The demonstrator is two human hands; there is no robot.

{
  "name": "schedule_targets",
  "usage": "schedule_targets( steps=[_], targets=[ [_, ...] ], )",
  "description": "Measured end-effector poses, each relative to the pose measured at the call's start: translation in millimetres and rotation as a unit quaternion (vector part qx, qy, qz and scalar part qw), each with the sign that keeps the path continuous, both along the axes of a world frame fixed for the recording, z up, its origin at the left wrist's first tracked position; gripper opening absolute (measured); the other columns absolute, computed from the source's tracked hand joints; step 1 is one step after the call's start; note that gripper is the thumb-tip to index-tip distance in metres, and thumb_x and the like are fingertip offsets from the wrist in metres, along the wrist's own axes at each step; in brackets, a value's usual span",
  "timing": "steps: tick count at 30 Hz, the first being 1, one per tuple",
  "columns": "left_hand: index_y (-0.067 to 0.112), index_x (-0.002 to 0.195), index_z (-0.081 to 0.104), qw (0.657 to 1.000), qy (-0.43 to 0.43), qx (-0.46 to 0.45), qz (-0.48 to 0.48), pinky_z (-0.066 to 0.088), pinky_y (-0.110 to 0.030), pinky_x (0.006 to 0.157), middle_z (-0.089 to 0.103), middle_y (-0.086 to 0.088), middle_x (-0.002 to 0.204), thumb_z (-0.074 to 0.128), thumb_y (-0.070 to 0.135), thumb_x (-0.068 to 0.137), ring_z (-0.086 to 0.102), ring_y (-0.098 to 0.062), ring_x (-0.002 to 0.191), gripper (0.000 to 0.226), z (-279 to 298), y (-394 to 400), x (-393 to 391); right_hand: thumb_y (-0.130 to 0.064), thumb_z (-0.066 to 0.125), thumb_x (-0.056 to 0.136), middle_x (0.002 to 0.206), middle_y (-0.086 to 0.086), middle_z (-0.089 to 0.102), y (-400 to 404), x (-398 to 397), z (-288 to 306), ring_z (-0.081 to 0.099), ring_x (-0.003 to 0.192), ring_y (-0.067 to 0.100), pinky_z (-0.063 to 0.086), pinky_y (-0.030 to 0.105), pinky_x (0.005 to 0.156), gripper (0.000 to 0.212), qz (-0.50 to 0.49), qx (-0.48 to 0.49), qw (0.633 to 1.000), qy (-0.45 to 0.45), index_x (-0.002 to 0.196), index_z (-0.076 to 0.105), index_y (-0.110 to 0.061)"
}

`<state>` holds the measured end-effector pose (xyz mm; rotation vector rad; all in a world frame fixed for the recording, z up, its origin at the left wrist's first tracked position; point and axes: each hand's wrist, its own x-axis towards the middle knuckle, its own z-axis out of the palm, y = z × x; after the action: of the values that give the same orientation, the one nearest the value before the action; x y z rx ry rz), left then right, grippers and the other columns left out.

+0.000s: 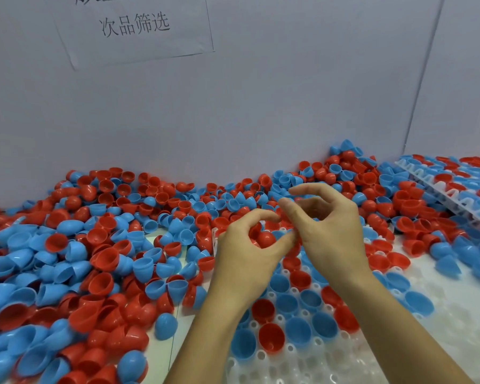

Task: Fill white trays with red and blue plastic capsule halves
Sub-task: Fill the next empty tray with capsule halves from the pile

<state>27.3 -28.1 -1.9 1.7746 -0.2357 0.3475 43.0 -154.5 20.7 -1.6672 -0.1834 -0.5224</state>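
A white tray (pixel 377 353) with round sockets lies in front of me at lower right. Several red and blue capsule halves sit open side up in its near-left sockets, among them a red half (pixel 271 337). Above the tray's far edge, my left hand (pixel 247 253) is curled around red capsule halves (pixel 265 239). My right hand (pixel 327 225) is just to its right, thumb and forefinger pinched together at the left hand's fingertips; whether it holds anything is hidden.
A deep pile of loose red and blue halves (pixel 94 259) covers the table from the left edge to the back wall. A filled white tray (pixel 455 187) leans at the far right. A paper sign (pixel 135 26) hangs on the grey wall.
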Motion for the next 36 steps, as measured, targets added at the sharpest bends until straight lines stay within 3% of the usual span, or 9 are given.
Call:
schedule_targets(
  steps=[2,4,7,10,16,21,26,32,36],
  targets=[
    [0.032,0.097,0.072,1.0,-0.01,-0.008,0.013,0.055,-0.017,0.061,0.072,0.014,0.071,0.076,0.042,0.084,0.07,-0.006,0.066,0.016,0.9,1.5,0.0,-0.024,0.072,0.09,0.073,-0.004,0.073,0.9,-3.2,2.9,0.071,0.068,0.01,0.055,0.02,0.055,0.002,0.048,-0.018,0.998,-0.022,0.088,0.073,-0.024],
    [0.034,0.096,0.073,0.999,-0.003,-0.036,0.017,0.046,-0.011,0.051,0.067,0.02,0.065,0.073,0.047,0.082,0.062,0.002,0.055,0.019,3.3,4.7,-0.1,-0.021,0.065,0.094,0.076,-0.006,0.074,-1.5,-4.6,5.7,0.072,0.072,0.011,0.057,0.02,0.064,0.01,0.081,-0.021,0.996,-0.033,0.09,0.074,-0.022],
    [0.031,0.1,0.074,0.99,0.05,-0.133,-0.026,0.036,-0.012,0.043,0.061,0.013,0.06,0.07,0.047,0.082,0.046,-0.002,0.043,0.025,5.6,6.9,0.4,-0.004,0.055,0.098,0.081,-0.001,0.076,-9.1,-5.4,11.7,0.073,0.079,0.013,0.058,0.02,0.072,0.024,0.129,0.009,0.991,-0.028,0.098,0.074,-0.018],
    [0.024,0.1,0.074,0.976,0.094,-0.194,-0.04,0.031,-0.017,0.037,0.059,0.006,0.056,0.071,0.045,0.082,0.043,-0.007,0.039,0.028,8.9,9.0,0.3,0.005,0.06,0.092,0.084,-0.006,0.075,-19.7,-5.2,16.0,0.072,0.084,0.009,0.056,0.018,0.076,0.033,0.088,-0.046,0.993,-0.06,0.095,0.075,-0.024],
    [0.031,0.095,0.076,0.978,0.103,-0.157,-0.088,0.031,-0.018,0.036,0.051,0.001,0.055,0.071,0.053,0.076,0.041,-0.011,0.039,0.029,4.5,5.4,2.4,-0.013,0.079,0.082,0.08,-0.015,0.07,-45.2,-6.8,18.1,0.066,0.082,0.004,0.053,0.015,0.074,0.03,0.104,-0.323,0.94,-0.019,0.097,0.074,-0.038],
    [0.04,0.097,0.076,0.977,0.129,-0.132,-0.106,0.034,-0.017,0.037,0.049,0.008,0.05,0.07,0.064,0.067,0.045,-0.011,0.04,0.038,-2.5,-2.3,3.9,-0.007,0.073,0.087,0.079,-0.008,0.074,-49.9,-4.2,15.7,0.07,0.074,0.004,0.058,0.021,0.076,0.023,0.099,-0.35,0.931,-0.004,0.103,0.078,-0.023],
    [0.037,0.093,0.077,0.975,0.138,-0.146,-0.094,0.034,-0.016,0.035,0.055,0.011,0.053,0.07,0.059,0.067,0.045,-0.009,0.04,0.035,-3.3,-5.6,4.2,-0.009,0.076,0.086,0.081,-0.013,0.075,-93.1,-6.1,27.4,0.07,0.074,-0.003,0.057,0.011,0.07,0.021,0.039,-0.342,0.938,0.041,0.099,0.078,-0.025],
    [0.034,0.093,0.076,0.971,0.155,-0.159,-0.092,0.037,-0.018,0.038,0.058,0.011,0.055,0.068,0.054,0.073,0.046,-0.008,0.043,0.03,-1.9,-9.1,3.2,-0.008,0.074,0.086,0.077,-0.023,0.068,-152.7,-16.9,31.0,0.067,0.074,-0.01,0.051,0.007,0.054,0.029,-0.017,-0.448,0.88,0.156,0.084,0.076,-0.037],
    [0.028,0.098,0.076,0.962,0.181,-0.189,-0.075,0.039,-0.018,0.039,0.068,0.004,0.07,0.067,0.035,0.092,0.049,-0.01,0.046,0.014,-0.5,-11.9,3.9,-0.01,0.077,0.084,0.08,-0.017,0.069,-164.5,-24.5,16.6,0.068,0.069,0.005,0.055,0.015,0.055,0.022,-0.039,-0.512,0.826,0.234,0.087,0.079,-0.032]
  ],
)
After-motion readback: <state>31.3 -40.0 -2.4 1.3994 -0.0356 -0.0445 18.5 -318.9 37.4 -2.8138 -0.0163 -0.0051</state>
